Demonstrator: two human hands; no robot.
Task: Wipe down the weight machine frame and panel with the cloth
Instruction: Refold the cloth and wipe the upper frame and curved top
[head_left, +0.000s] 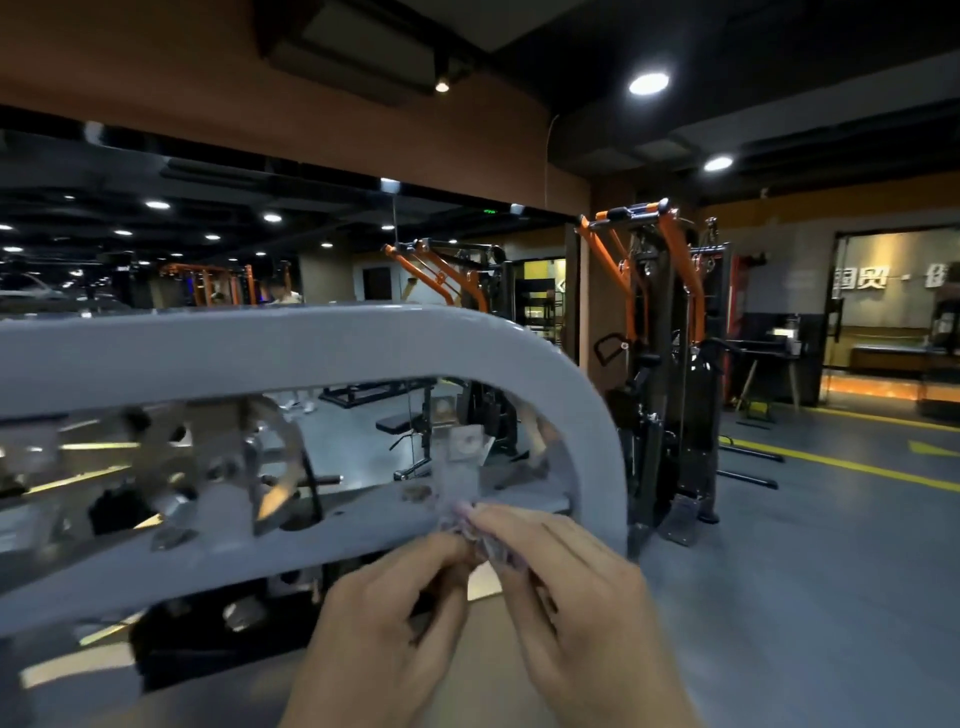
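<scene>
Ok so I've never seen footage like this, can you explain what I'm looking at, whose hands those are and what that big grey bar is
This is one picture from a camera worn on a person's head, looking forward and down, so the two hands at the bottom are the wearer's own. The left hand and right hand together pinch a small crumpled cloth, blurred here, close to the lower bar of a grey weight machine frame. That frame is a thick painted tube bending down at the right. Behind it is a gym: orange and black cable machines, a grey floor with yellow lines, ceiling lights. No robot is involved.
</scene>
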